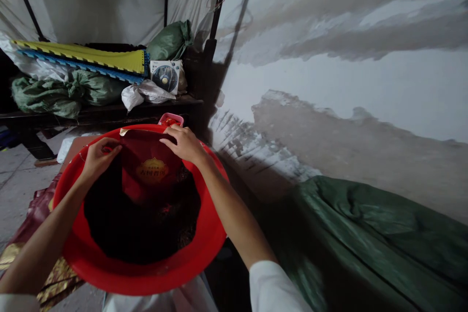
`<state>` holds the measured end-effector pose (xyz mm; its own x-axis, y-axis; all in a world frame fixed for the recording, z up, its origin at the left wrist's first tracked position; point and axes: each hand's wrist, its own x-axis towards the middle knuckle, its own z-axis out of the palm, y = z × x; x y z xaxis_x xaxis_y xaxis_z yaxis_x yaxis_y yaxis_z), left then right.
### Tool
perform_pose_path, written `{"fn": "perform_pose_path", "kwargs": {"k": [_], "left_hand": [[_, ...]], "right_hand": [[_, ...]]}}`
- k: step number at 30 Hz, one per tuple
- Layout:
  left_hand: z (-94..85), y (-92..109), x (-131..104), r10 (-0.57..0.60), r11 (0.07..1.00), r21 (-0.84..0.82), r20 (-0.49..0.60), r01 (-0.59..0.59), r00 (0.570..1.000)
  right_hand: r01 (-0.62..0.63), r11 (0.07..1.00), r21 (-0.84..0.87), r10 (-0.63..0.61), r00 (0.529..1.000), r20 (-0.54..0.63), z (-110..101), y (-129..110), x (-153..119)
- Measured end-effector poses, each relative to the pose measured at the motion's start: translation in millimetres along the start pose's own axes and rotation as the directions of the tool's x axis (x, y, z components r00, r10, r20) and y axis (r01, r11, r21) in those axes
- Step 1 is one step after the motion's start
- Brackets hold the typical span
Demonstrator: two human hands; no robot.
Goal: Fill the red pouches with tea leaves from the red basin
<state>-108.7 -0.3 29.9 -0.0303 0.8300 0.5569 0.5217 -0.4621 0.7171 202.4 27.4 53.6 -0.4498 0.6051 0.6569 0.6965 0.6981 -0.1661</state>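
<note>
A dark red packaging bag (151, 168) with a gold emblem and printed characters is held upright inside a red plastic basin (144, 275). My left hand (100, 156) pinches the bag's left edge near the top. At its upper right edge, my right hand (183, 144) grips it with thumb and fingers. The bag's top corner on the left is folded over and shows a pale inside. Dark loose material, like dried tea leaves (186, 236), fills the basin's bottom; shadow hides most of it.
Behind the basin stands a small pink tray (171, 119) with red items. A dark bench (183, 101) carries green sacks (170, 41), yellow and blue foam mats (87, 56) and a box fan (165, 77). A patchy wall (347, 83) and a large green tarp (380, 229) lie right.
</note>
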Motion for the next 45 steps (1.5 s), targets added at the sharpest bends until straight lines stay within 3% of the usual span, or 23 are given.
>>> {"fn": "perform_pose_path", "kwargs": {"k": [10,21,32,40,45], "left_hand": [[-3.4,4.0,-0.2,0.056,0.989,0.141,-0.042,-0.05,0.998],[-6.0,5.5,-1.4,0.029,0.977,0.213,-0.071,-0.013,0.997],[-1.3,18.7,-6.6,0.005,0.992,0.123,0.006,-0.006,1.0],[4.3,8.6,-5.7,-0.052,0.999,0.014,0.185,0.05,0.981],[4.3,8.1,-7.1,-0.012,0.998,-0.055,0.187,0.023,0.982]], "right_hand": [[0.035,0.99,0.138,-0.024,0.997,-0.079,9.4,4.5,1.7],[-0.04,0.996,0.085,0.047,0.996,-0.078,13.5,-1.1,1.6],[-0.029,0.99,0.138,0.047,0.991,-0.127,22.4,4.5,-4.8],[0.027,0.995,0.097,-0.011,0.988,-0.156,25.9,3.2,-7.8],[0.054,0.997,0.062,-0.042,0.983,-0.181,28.4,1.0,-7.3]]}}
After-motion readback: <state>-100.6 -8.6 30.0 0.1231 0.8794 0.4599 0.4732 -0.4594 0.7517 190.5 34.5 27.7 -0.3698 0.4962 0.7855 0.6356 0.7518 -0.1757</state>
